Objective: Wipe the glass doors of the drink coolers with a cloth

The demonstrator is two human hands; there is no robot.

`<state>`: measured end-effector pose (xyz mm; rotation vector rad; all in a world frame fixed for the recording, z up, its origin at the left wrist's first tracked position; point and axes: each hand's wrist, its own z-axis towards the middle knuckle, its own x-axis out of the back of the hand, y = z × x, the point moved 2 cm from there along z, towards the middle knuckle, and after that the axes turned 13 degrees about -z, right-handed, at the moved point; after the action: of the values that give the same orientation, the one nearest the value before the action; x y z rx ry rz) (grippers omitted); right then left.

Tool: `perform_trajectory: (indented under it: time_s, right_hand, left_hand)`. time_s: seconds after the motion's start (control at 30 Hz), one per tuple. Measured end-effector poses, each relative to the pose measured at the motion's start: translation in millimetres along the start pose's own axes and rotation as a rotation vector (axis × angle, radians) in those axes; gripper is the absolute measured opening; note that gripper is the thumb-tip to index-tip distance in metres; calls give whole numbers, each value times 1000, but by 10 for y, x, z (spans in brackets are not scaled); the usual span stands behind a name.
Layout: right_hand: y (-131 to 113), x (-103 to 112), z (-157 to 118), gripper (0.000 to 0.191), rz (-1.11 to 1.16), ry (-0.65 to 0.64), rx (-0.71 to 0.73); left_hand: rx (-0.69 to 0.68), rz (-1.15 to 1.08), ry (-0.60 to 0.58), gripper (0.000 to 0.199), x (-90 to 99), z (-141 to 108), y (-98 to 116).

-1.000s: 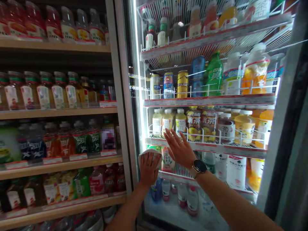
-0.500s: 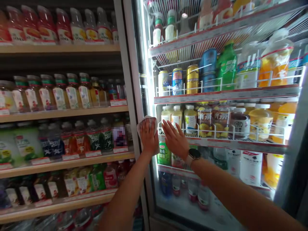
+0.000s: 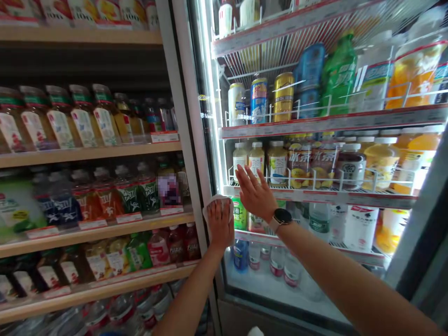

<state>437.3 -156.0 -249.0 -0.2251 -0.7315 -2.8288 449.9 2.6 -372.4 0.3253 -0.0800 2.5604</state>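
Note:
Against the left frame of the glass fridge door (image 3: 210, 154), my left hand (image 3: 221, 224) presses a pale cloth (image 3: 213, 205) flat, its edges showing around my fingers. My right hand (image 3: 257, 193) rests palm-first on the glass to the right, fingers spread and pointing up, with nothing in it. A dark round watch (image 3: 282, 216) is on the right wrist. Behind the glass, near the right fingertips, stand pale tea bottles (image 3: 256, 158) on a wire shelf.
Wooden shelves (image 3: 105, 151) with rows of drink bottles stand on the left. A grey upright (image 3: 182, 112) separates them from the fridge. Inside the fridge are cans (image 3: 283, 97), a green bottle (image 3: 339, 77) and other drinks. Something white (image 3: 255, 331) shows at the bottom edge.
My left hand has slid down the door frame with the cloth. The right hand remains on the glass at nearly the same place. The view has shifted, tilting slightly downward.

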Motion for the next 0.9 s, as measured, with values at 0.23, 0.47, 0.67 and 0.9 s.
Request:
perform_trajectory:
  time_s: [0.23,0.47,0.67,0.9]
  right_hand:
    - [-8,-13,-13,64,-52,52,10]
    - [-7,-7,-2,68,-44,49,-6]
    - [-2,-2,0,75,-29,31,5]
    - [-4,-23,-4,74,-24,6,-2]
  left_hand:
    - [-41,-137,106,54,66,1273,159]
    - [-9,-43,121,54,-55,622,70]
    - [-28,30,48,58,-199,-505,-4]
    - [24,-103,78,55,-32,439,2]
